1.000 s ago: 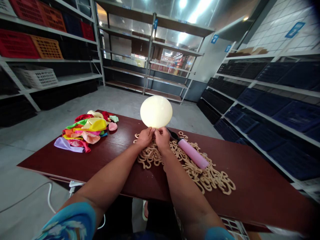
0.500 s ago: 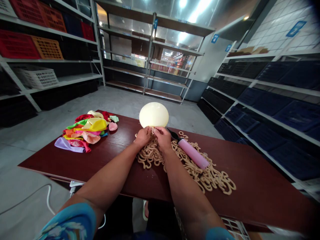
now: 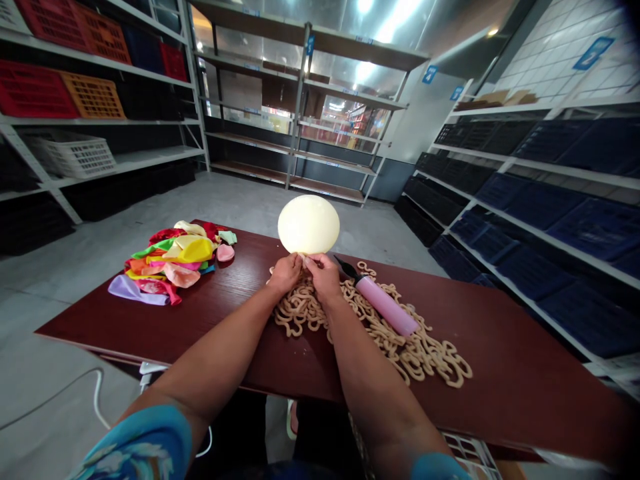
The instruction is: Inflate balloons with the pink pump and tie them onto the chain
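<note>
Metal shelving racks (image 3: 300, 157) are seen beyond the far side of the dark red-brown wooden table (image 3: 235, 357). Across the middle and right of the tabletop, a heap of tan, curled, rope-like pieces (image 3: 425, 357) is spread. At the far left, limp multicoloured balloons (image 3: 194, 251) are piled, with a small pink balloon (image 3: 225, 253) placed at the pile's right side. An inflated pale yellow balloon (image 3: 309, 225) is held upright near the table's far edge, above the hands. On the heap, just right of the hands, a pink cylinder (image 3: 386, 306) with a black end is laid at a slant. The balloon's neck is pinched between the fingertips of the left hand (image 3: 287, 274) and right hand (image 3: 325, 276), brought close together.
</note>
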Demonstrator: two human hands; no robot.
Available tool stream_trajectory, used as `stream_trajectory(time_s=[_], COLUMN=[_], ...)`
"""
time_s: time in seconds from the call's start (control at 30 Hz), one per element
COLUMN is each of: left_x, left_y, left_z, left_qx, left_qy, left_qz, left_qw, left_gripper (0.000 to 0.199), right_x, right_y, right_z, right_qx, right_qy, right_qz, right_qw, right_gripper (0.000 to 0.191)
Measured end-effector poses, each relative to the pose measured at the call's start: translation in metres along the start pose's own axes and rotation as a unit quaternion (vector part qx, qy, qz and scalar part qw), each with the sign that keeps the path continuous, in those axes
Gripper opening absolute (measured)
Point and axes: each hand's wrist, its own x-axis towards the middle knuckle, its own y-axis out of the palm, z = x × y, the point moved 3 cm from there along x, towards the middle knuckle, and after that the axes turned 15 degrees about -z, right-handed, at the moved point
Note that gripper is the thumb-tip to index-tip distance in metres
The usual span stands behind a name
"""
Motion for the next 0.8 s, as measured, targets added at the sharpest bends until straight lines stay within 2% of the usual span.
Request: stream_trajectory(time_s=[0.27,0.33,0.43,0.5,0.63,0.7,0.8], left_x=[-0.002,-0.004,-0.009,-0.013,-0.022,-0.025,-0.026], left_y=[-0.003,-0.003,0.0,0.003,0.007,0.008,0.006], left_z=[-0.01,-0.014,-0.017,-0.019,-0.025,-0.029,-0.034], left_qx=[0.024,-0.005,-0.113,-0.204,-0.346,-0.378,-0.395], left_qy=[0.011,0.01,-0.02,-0.065,-0.149,-0.173,-0.176], left_qz=[0.034,0.051,0.102,0.149,0.248,0.28,0.307], left_qw=[0.999,0.999,0.988,0.965,0.892,0.865,0.848], left_gripper=[0.032,0.032,0.035,0.037,0.038,0.039,0.038], right_x=[0.015,0.019,0.022,0.024,0.025,0.025,0.025], right_y=[-0.012,-0.017,-0.023,-0.025,-0.027,-0.028,-0.028], right_z=[-0.006,-0.007,-0.01,-0.011,-0.014,-0.014,-0.013], right_qx=[-0.066,-0.089,-0.107,-0.11,-0.118,-0.127,-0.142], right_qy=[-0.058,-0.073,-0.087,-0.092,-0.092,-0.09,-0.088], right_qz=[-0.076,-0.103,-0.137,-0.149,-0.168,-0.177,-0.187], right_qw=[0.993,0.988,0.981,0.978,0.974,0.972,0.968], right_gripper=[0.024,0.023,0.022,0.023,0.024,0.023,0.023])
